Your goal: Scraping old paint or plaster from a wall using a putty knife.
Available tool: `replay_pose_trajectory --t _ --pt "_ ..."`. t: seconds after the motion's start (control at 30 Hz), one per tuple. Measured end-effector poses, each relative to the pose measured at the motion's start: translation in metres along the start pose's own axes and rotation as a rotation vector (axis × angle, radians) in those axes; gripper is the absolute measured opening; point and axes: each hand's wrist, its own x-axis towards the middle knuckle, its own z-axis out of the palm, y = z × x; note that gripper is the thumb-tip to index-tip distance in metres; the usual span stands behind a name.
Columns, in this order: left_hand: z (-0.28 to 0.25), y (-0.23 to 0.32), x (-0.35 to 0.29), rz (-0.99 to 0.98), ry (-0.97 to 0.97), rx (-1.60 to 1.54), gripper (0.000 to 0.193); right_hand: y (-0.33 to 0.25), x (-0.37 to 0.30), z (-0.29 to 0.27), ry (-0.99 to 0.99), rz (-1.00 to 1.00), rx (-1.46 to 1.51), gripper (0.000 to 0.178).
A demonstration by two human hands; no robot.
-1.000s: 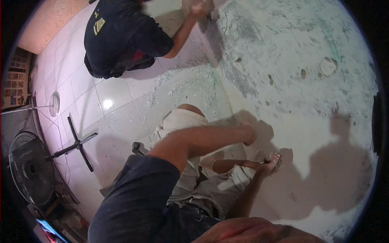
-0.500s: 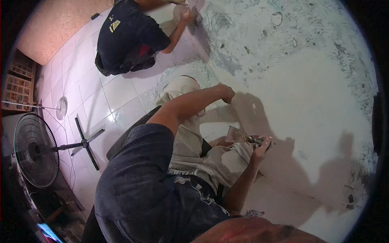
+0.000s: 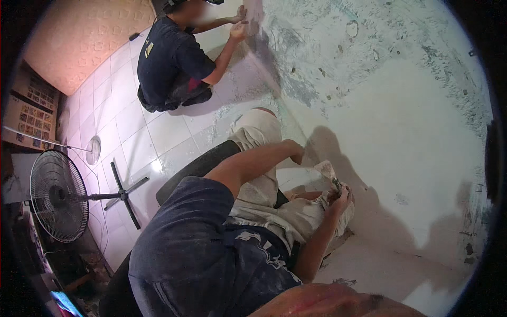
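My right hand (image 3: 342,198) is closed round the handle of a putty knife (image 3: 326,170), over my right thigh. The knife's broad, pale-smeared blade points away from the hand, toward the wall's foot. My left hand (image 3: 297,152) is held out over my left knee, close to the white wall (image 3: 385,137). Its fingers look curled, and whatever they hold, if anything, is hidden. The wall has smooth pale patches, with rough grey-green scraped areas (image 3: 301,84) farther off.
A co-worker in a dark shirt (image 3: 177,55) squats ahead at the left, both hands at the wall. A standing fan (image 3: 58,195) with a cross-shaped base (image 3: 123,194) lies to the left on the tiled floor (image 3: 142,127). Dark cushioned seating (image 3: 198,164) is beside my left leg.
My left hand has dropped lower. My right hand has tilted the putty knife, its blade now pointing more away from me. The co-worker has raised their upper body, and the view has shifted slightly.
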Motion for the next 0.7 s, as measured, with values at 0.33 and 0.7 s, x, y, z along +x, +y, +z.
replay_pose_trajectory --t 0.33,0.7 --pt "-0.02 0.015 -0.008 0.021 -0.089 -0.031 0.04 0.003 -0.005 -0.022 -0.2 -0.029 0.143 0.027" --pt "-0.022 0.032 0.033 0.301 0.222 -0.47 0.051 -0.014 -0.001 0.015 -0.126 0.155 0.083 0.021"
